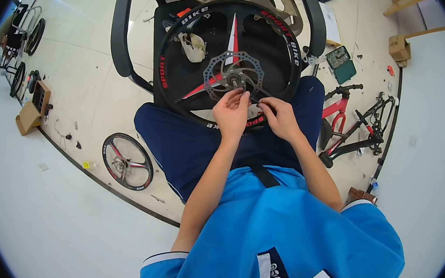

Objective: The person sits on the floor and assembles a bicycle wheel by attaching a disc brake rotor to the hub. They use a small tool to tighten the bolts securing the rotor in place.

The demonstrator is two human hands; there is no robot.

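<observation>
A black three-spoke bicycle wheel point(297, 63) with red and white trim rests across my lap and a black chair seat. Its disc brake rotor point(256, 72) and hub point(234, 80) face up. My left hand point(231, 117) is at the near edge of the rotor, just below the hub, fingertips pinched together; what they hold is too small to make out. To its right, over the near rim, my right hand point(281, 118) has thumb and fingers closed on something small and dark, mostly hidden. A crumpled whitish rag or bag point(193, 47) lies inside the wheel on the seat.
Chair armrests point(122, 33) flank the wheel. Another wheel point(127, 161) lies on the floor at left. A red-and-black bike frame point(359, 124) is at right, near a green case point(343, 71). Cardboard boxes point(399, 48) stand at the far right; a wheelchair point(19, 38) is far left.
</observation>
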